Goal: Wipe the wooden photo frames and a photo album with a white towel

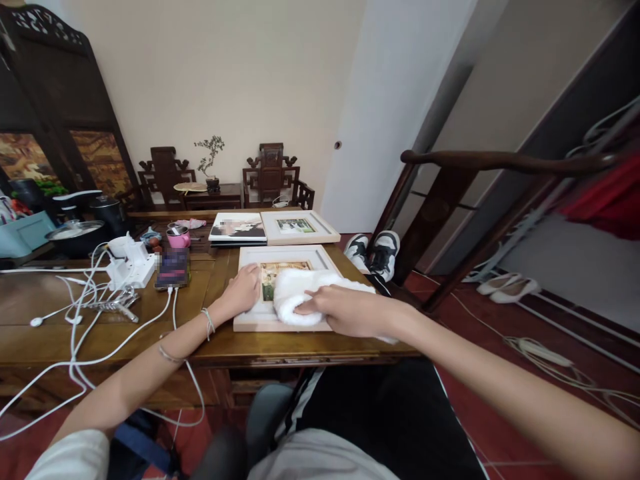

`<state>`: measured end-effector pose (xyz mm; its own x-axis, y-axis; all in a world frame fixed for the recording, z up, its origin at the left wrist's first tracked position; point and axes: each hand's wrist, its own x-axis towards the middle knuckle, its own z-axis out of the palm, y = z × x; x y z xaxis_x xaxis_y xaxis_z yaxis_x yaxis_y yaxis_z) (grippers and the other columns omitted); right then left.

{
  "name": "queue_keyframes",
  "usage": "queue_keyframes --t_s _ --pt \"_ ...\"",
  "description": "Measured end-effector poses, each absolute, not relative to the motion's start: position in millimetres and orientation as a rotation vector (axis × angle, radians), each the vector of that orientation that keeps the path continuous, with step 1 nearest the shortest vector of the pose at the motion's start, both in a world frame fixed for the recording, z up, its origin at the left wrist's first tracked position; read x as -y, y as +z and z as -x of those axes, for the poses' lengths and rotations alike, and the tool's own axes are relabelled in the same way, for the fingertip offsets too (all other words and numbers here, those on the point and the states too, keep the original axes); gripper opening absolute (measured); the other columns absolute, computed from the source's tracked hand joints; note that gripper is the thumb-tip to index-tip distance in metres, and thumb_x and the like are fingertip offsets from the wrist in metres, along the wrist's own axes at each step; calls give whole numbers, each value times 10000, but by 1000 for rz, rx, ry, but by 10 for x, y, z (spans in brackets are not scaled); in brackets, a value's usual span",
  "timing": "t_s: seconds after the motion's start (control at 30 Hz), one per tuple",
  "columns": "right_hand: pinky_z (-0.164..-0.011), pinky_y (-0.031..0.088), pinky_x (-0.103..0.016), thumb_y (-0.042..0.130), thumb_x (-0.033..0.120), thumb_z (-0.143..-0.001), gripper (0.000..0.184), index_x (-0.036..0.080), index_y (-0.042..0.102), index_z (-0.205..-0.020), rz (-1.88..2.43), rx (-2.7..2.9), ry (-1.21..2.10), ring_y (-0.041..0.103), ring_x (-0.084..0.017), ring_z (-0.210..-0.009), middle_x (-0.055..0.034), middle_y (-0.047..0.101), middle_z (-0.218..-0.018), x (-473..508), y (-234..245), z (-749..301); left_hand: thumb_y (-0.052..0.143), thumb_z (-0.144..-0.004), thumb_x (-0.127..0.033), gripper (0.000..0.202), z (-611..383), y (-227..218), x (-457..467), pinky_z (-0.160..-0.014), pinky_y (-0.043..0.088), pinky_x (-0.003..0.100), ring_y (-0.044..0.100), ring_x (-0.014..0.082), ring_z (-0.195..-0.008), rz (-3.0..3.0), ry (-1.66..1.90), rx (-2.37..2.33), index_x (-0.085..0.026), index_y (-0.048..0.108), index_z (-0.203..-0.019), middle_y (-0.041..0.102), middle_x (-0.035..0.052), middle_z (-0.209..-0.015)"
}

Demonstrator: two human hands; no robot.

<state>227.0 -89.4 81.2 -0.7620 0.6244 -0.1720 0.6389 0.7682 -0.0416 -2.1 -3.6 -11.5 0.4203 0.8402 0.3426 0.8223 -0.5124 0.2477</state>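
A picture frame with a pale wooden border lies flat on the wooden table, a small coloured picture showing inside its mount. My left hand grips the frame's left side, its fingers bent over the border. A fluffy white towel is bunched in my right hand. That hand presses it on the frame's front, hiding the right part of the picture. One end of the towel trails right beneath my wrist.
Behind lie another picture frame and a stack of flat pictures. To the left are a phone, a pink mug, a white power strip and tangled cables. A wooden chair stands right, with sneakers near the table edge.
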Motion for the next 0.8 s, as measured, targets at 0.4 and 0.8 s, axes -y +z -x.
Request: queue_keyframes --t_s 0.4,0.8 --pt "-1014 312 -538 419 -22 -757 585 156 568 -1293 -1179 -2876 441 334 -359 -1320 -102 378 -1485 -108 305 -1875 366 -813 -45 479 76 -150 -18 -1079 384 446 394 243 -1320 -2613 689 -1424 -150 493 -1263 473 146 -1372" --pt "-859 425 -300 430 -18 -750 527 218 676 -1151 -1015 -2953 -86 615 -209 -980 -84 693 -1088 605 813 -2088 309 -932 -186 335 24 -102 51 -1069 384 438 465 242 -1262 -2511 809 -1483 -157 512 -1197 530 148 -1312"
